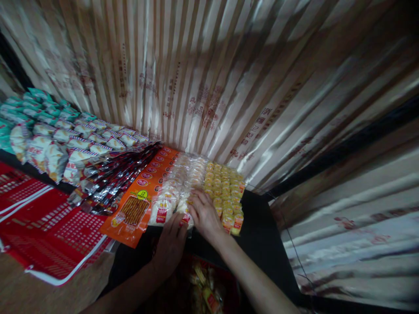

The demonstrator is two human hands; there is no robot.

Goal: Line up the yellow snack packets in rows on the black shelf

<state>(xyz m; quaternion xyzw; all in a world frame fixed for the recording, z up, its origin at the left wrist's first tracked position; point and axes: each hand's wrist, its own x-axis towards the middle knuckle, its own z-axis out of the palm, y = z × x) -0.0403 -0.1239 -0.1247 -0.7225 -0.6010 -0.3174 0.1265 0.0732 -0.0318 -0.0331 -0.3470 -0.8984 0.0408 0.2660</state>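
Two rows of clear-wrapped white snack packets (166,192) lie on a black shelf, with red labels at their front ends. My left hand (170,240) grips the front end of the right-hand white row, fingers over its edge and thumb hidden. Curled over the same row's right side is my right hand (204,214), its fingertips pressing on the wrapping. To the right of that hand sit rows of yellow-wrapped snack packets (225,185). An orange snack bag (137,205) lies flat to the left of the white rows.
Dark shiny packets (113,181) fan out left of the orange bag. White striped bags (78,141) and green bags (36,107) stand farther left. A red basket (49,231) is below the shelf's left part. Yellow packets (207,290) lie low in front of me. Printed plastic sheeting (203,78) hangs behind.
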